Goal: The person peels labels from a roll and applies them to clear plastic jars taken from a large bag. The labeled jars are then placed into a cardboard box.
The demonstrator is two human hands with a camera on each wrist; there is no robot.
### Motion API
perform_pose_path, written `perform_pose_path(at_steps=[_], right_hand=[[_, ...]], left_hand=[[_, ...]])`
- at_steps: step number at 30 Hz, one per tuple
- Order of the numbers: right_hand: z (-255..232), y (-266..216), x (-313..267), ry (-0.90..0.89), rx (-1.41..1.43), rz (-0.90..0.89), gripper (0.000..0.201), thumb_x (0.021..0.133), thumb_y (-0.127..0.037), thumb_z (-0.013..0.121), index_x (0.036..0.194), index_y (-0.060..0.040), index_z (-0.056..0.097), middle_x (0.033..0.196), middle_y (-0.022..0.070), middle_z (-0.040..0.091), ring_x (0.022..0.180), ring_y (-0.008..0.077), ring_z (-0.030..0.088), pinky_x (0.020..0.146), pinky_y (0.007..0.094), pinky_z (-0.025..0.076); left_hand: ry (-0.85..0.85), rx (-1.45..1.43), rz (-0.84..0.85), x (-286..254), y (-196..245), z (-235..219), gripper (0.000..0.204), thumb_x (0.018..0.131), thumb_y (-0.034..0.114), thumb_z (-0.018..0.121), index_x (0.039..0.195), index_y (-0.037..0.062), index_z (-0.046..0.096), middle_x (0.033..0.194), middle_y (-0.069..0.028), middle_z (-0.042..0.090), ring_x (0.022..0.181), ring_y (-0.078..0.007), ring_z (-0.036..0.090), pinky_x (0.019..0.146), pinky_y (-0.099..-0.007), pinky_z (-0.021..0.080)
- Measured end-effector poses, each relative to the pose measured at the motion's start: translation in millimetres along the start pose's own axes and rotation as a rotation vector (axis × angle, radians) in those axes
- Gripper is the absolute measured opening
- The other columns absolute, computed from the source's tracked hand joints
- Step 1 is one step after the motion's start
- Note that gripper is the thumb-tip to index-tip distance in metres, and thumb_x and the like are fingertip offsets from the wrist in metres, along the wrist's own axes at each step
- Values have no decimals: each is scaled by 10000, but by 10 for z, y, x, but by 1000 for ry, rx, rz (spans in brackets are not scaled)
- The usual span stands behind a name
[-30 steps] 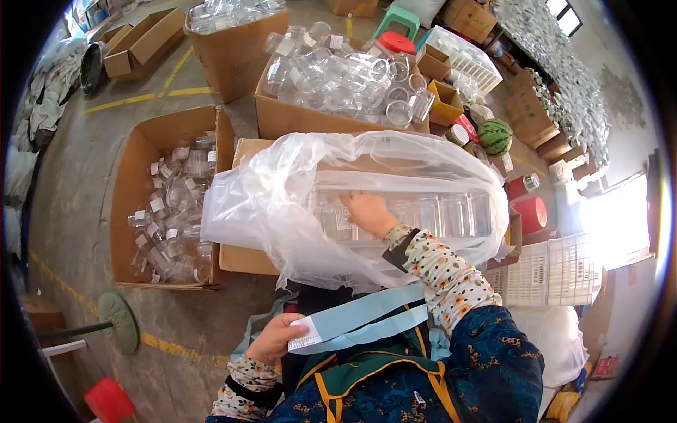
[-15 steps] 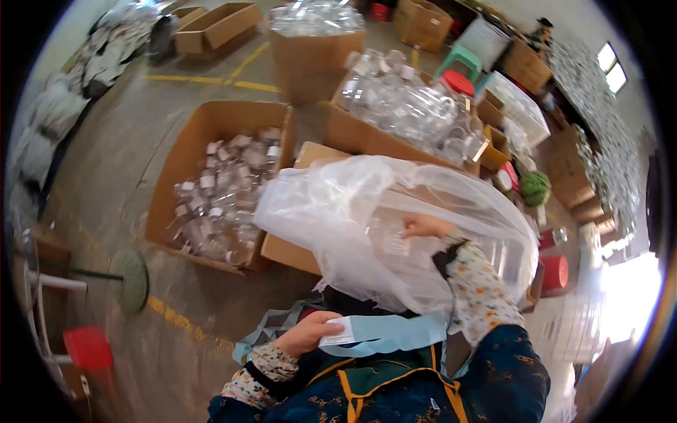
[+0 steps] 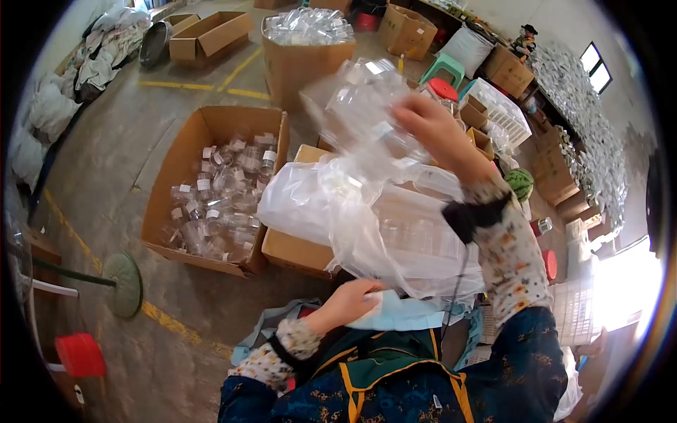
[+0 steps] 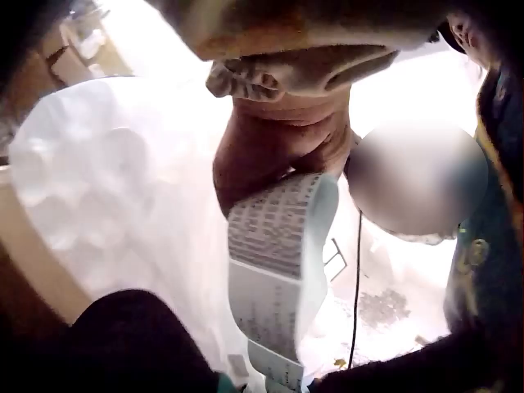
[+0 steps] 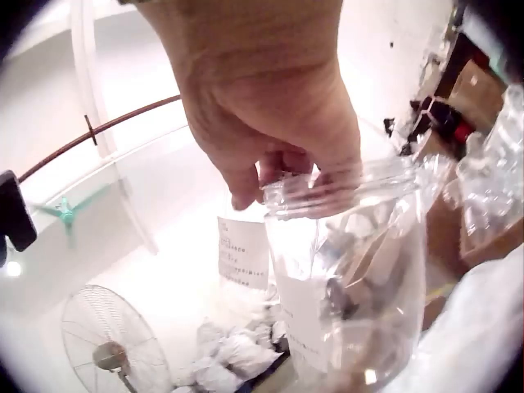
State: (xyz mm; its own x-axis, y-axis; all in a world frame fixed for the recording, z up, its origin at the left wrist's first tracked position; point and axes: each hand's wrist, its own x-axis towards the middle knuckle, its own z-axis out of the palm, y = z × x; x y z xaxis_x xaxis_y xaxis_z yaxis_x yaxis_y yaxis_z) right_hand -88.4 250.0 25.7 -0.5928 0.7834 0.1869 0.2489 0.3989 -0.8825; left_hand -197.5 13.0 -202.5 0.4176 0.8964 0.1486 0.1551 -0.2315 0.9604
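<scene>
Raised over the plastic bag, my right hand (image 3: 441, 137) grips clear plastic jars, blurred in the head view. In the right wrist view its fingers pinch the threaded rim of one clear jar (image 5: 377, 286), and a white printed label (image 5: 243, 252) shows on a second jar beside it. Low in front of my body, my left hand (image 3: 345, 304) holds a pale blue strip of labels (image 3: 398, 314). The left wrist view shows printed white labels (image 4: 266, 237) on this strip, curving down from the fingers. Clear jars (image 3: 416, 236) stand in rows inside the translucent bag (image 3: 293, 201).
An open carton (image 3: 166, 201) of labelled jars stands left of the bag. Behind is a tall box (image 3: 300, 70) heaped with clear containers. A green stool (image 3: 444, 67), a red lid (image 3: 443, 89) and a watermelon (image 3: 520, 183) lie to the back right. A round green base (image 3: 123, 284) stands on the floor.
My right hand has come up and away out of the bag, bringing jars with it. The left hand has shifted right and up with the label strip. The head view has turned.
</scene>
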Motion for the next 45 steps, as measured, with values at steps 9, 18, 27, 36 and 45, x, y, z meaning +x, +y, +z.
perform_pose_path(at_steps=[9, 18, 27, 36, 45], right_hand=[[314, 287, 24, -637, -116, 205, 245, 931, -215, 517, 948, -2, 637, 810, 58, 648, 723, 134, 617, 683, 269, 518], [536, 2011, -421, -391, -687, 56, 350, 862, -255, 569, 1139, -44, 605, 1092, 172, 627, 1004, 322, 585, 862, 412, 448], [1070, 2090, 71, -530, -480, 640, 486, 880, -429, 481, 1242, -114, 555, 1118, 131, 633, 939, 245, 634, 903, 383, 435], [-116, 1940, -443, -584, -470, 326, 378, 900, -419, 508, 1020, -90, 650, 930, 77, 654, 778, 171, 575, 696, 325, 460], [-86, 2594, -1289, -591, -701, 408, 311, 861, -332, 566, 1050, -87, 603, 988, 160, 618, 954, 322, 578, 828, 401, 442]], left_hand=[[136, 1085, 124, 674, 165, -591, 360, 787, 71, 523, 1146, 73, 548, 1142, -120, 578, 564, -256, 621, 565, -378, 506], [261, 1243, -152, 223, 419, -1651, 312, 781, 68, 542, 1088, 97, 594, 929, -77, 565, 651, -276, 621, 585, -378, 502], [227, 1094, -217, 100, 324, -1376, 413, 721, 90, 669, 1122, 117, 571, 982, -65, 535, 708, -287, 613, 619, -378, 503], [91, 851, -217, 28, 302, -1171, 377, 744, 86, 652, 1113, 92, 575, 959, -95, 564, 770, -321, 608, 664, -398, 499], [38, 379, -36, 130, 444, -581, 314, 782, 78, 631, 1094, 56, 598, 977, -127, 611, 845, -324, 603, 718, -380, 492]])
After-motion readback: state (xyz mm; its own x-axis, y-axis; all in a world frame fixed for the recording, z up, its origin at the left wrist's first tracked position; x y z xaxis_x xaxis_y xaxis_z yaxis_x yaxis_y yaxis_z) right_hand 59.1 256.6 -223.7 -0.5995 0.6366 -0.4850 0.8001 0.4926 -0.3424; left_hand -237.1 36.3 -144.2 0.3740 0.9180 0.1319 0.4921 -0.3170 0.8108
